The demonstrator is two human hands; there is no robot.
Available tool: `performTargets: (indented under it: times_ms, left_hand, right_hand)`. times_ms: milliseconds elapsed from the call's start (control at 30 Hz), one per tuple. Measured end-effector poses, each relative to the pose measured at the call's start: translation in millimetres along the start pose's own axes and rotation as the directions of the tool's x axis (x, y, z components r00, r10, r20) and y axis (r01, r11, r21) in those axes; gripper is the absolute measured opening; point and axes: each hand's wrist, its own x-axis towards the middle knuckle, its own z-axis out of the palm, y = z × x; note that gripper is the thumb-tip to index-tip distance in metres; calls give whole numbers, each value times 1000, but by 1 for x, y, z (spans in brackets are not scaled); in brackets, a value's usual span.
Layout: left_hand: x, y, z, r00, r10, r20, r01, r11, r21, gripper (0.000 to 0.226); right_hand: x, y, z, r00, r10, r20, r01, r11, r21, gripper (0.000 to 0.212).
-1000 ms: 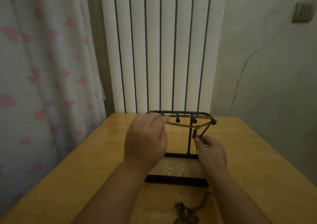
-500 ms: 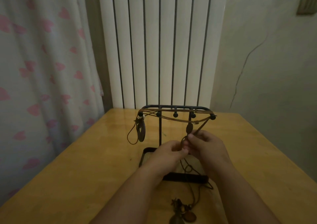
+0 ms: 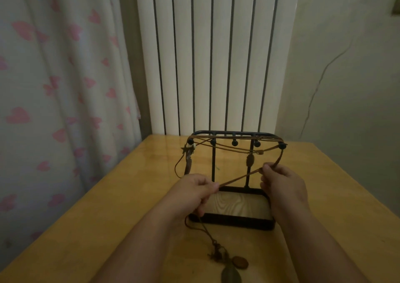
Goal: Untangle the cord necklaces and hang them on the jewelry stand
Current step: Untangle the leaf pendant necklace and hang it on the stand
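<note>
Brown pendants (image 3: pixel 239 262) lie on the table (image 3: pixel 108 228) at 6 o'clock, w/ cord rising into left hand (image 3: pixel 194 192). Left hand & right hand (image 3: pixel 281 185) each pinch a taut cord (image 3: pixel 240 177) betw. thumb & fingers, just before the jewelry stand (image 3: pixel 232 221). Other necklaces (image 3: pixel 250 160) drape its top bar at 12 o'clock; radiator (image 3: pixel 216 55) beyond.

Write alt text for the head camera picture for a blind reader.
Two hands hold a brown cord taut before a jewelry stand on a wooden table, the left hand pinching its lower end, the right hand its upper. More cords drape the stand's top bar; pendants lie nearer the camera.
</note>
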Motion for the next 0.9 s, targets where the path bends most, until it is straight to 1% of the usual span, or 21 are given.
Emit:
performTargets:
  times_ms: [67, 167, 233, 267, 367, 433, 500, 567, 600, 633, 700, 733, 767, 800, 900]
  left_hand:
    - [-2, -4, -8, 1000, -24, -4, 24, 994, 109, 11]
    - [-6, -7, -21, 997, -68, -26, 72, 974, 213, 12]
    - [-7, -8, -30, 992, -80, -101, 102, 967, 235, 11]
    - [-6, -8, -35, 987, -92, -128, 118, 969, 215, 11]
    - [-2, -4, -45, 977, -165, -136, 173, 983, 53, 17]
    - [-1, 0, -48, 967, -218, -129, 214, 976, -47, 21]
    - [-3, 4, -52, 967, -236, -98, 220, 963, -153, 23]
    - [-4, 6, -56, 969, -239, -66, 206, 925, -321, 24]
    - [-5, 6, -58, 967, -249, -49, 203, 876, -438, 23]
    - [-4, 6, -60, 966, -258, -26, 198, 800, -567, 22]
    - [-1, 8, -62, 970, -243, 9, 162, 617, -770, 20]
    - [2, 8, -62, 973, -233, 10, 141, 557, -818, 20]
    - [4, 9, -62, 974, -227, -2, 123, 531, -838, 19]
    - [6, 10, -63, 974, -225, -21, 105, 531, -841, 18]
    - [12, 13, -65, 973, -213, -88, 52, 575, -816, 15]
  right_hand:
    - [-4, 1, 3, 1000, -14, 7, 14, 1000, -25, 10]
    - [-9, 3, 8, 998, -55, 17, 56, 994, -90, 11]
    - [-11, 3, 10, 997, -71, 24, 73, 991, -112, 10]
    - [-10, 2, 11, 997, -75, 26, 78, 990, -121, 10]
    - [-10, 2, 12, 996, -83, 18, 84, 987, -134, 10]
    - [-10, 2, 12, 995, -97, -1, 96, 985, -147, 10]
    - [-10, 2, 12, 994, -105, -32, 99, 984, -149, 10]
    - [-10, 3, 11, 993, -102, -56, 93, 985, -144, 11]
    - [-10, 3, 11, 993, -102, -66, 91, 985, -143, 12]
    - [-10, 2, 10, 992, -102, -72, 91, 985, -145, 13]
    - [-10, 2, 12, 992, -101, -71, 89, 985, -145, 14]
    - [-11, 2, 13, 993, -97, -66, 87, 986, -145, 14]
    - [-11, 2, 15, 993, -96, -61, 86, 985, -147, 15]
    - [-12, 2, 16, 994, -98, -55, 88, 985, -149, 15]
    - [-13, 0, 16, 996, -89, -7, 88, 987, -134, 14]
